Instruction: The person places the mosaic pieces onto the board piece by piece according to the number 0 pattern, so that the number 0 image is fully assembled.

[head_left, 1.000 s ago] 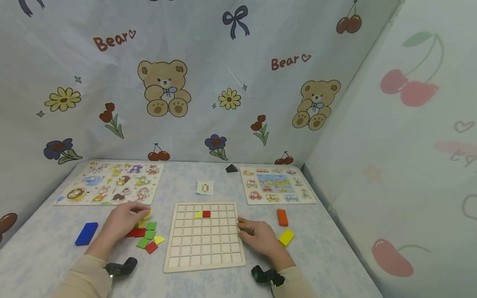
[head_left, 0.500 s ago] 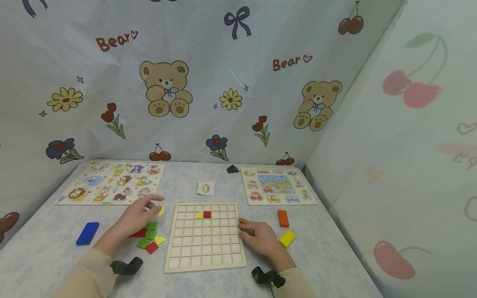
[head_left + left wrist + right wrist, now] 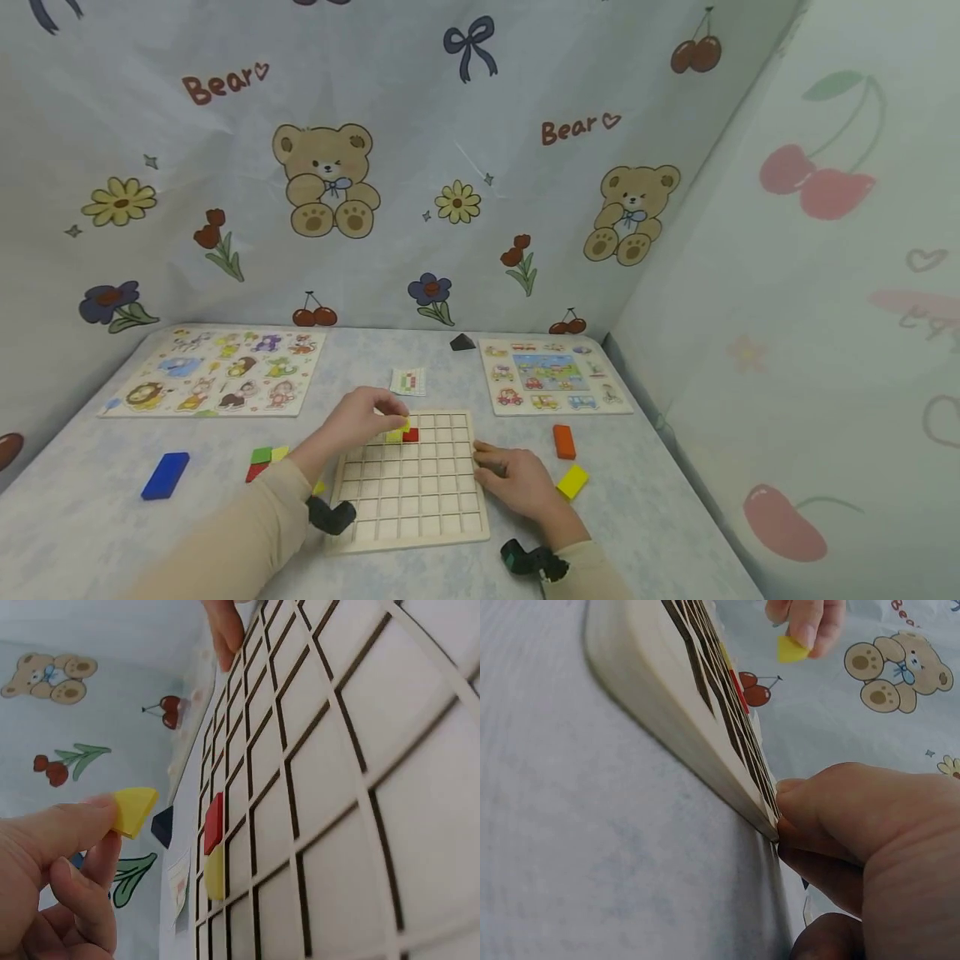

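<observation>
Left hand (image 3: 362, 417) pinches flat yellow quarter-round tile (image 3: 135, 811) (one edge curved). Right hand (image 3: 517, 481) grips square pale-wood grid board (image 3: 408, 506).

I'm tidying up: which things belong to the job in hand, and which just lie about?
Probably in use: grid board, yellow piece in the left hand, placed pieces, loose pieces, patterned card.

Probably lying about: animal puzzle, vehicle puzzle, blue block, orange block, yellow block, black object.
</observation>
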Demonstrator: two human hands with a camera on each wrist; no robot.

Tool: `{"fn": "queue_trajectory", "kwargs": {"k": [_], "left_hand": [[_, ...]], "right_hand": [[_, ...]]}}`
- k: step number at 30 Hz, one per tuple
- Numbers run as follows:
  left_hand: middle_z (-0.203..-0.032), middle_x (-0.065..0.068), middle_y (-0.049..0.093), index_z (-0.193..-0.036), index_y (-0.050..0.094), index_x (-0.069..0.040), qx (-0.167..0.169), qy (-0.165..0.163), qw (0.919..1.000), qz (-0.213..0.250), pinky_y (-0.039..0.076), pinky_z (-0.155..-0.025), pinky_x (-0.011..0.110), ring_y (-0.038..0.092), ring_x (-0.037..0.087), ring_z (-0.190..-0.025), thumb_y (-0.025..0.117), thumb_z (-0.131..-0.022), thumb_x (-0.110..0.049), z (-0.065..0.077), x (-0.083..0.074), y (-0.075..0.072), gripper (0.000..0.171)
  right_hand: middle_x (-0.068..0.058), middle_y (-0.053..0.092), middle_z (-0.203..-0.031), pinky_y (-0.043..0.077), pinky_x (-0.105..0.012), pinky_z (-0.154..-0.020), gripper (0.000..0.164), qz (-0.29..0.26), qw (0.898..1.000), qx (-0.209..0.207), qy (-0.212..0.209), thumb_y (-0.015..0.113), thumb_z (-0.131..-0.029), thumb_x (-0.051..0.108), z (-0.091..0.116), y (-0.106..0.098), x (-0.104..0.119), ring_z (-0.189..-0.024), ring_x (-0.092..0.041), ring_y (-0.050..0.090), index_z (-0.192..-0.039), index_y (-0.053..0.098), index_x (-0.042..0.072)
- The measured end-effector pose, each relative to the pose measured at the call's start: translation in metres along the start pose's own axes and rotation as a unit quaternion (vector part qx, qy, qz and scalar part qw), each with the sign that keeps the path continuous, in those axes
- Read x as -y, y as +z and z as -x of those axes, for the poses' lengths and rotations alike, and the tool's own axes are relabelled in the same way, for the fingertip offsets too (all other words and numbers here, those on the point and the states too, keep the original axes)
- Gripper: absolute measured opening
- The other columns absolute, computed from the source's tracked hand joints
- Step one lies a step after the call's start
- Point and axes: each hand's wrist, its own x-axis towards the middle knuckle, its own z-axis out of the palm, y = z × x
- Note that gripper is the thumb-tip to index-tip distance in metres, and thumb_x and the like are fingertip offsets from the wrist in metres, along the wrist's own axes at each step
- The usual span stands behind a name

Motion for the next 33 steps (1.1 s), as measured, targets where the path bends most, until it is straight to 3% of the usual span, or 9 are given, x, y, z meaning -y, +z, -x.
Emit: {"fn": "queue_trajectory", "kwargs": {"k": [8,18,27,30,33], "left_hand": [[-0.092,-0.005,0.07,-0.097,0.075,-0.019,-0.001,-0.009,0.9995,-0.031,0.051,-0.067,0.034,0.064,0.013,-0.079,0.075,-0.096,-0.023,-0.019,-0.004,0.036,0.005],[-0.089,-0.012,0.071,-0.092,0.077,-0.024,-0.003,0.003,0.9931,-0.117,0.051,-0.068,0.035,0.062,0.007,-0.077,0.077,-0.094,-0.026,-0.02,-0.006,0.05,0.002],[-0.099,-0.011,0.074,-0.104,0.081,-0.026,-0.017,-0.004,0.9924,-0.122,0.055,-0.071,0.035,0.068,0.011,-0.088,0.076,-0.094,-0.027,-0.014,-0.001,0.044,0.011],[-0.109,-0.009,0.074,-0.109,0.08,-0.026,-0.043,-0.011,0.9948,-0.092,0.055,-0.077,0.039,0.069,0.014,-0.098,0.074,-0.096,-0.032,-0.003,-0.003,0.03,0.015],[-0.117,-0.002,0.074,-0.114,0.078,-0.023,-0.068,-0.026,0.9962,-0.049,0.055,-0.078,0.039,0.067,0.017,-0.099,0.071,-0.098,-0.034,0.016,-0.009,0.007,0.021]], "right_hand": [[0.008,0.061,-0.145,0.049,-0.049,-0.107,0.037,0.013,1.0,0.001,0.004,0.068,-0.1,0.033,-0.001,0.0,0.002,-0.135,-0.022,0.058,-0.133,0.071,0.017],[0.008,0.062,-0.143,0.048,-0.048,-0.107,0.036,0.015,1.0,-0.006,0.007,0.068,-0.099,0.031,0.0,0.0,0.002,-0.134,-0.021,0.059,-0.132,0.071,0.016],[0.008,0.062,-0.144,0.048,-0.048,-0.108,0.036,0.01,1.0,-0.005,0.002,0.068,-0.099,0.03,-0.001,0.002,0.004,-0.135,-0.021,0.058,-0.132,0.071,0.015],[0.008,0.061,-0.144,0.048,-0.049,-0.108,0.036,0.008,1.0,-0.003,0.004,0.068,-0.099,0.029,-0.001,0.002,0.005,-0.135,-0.022,0.058,-0.133,0.071,0.015],[0.008,0.061,-0.144,0.048,-0.049,-0.107,0.037,0.02,1.0,-0.005,0.006,0.069,-0.099,0.028,0.001,0.001,0.005,-0.135,-0.023,0.058,-0.133,0.07,0.015]]}}
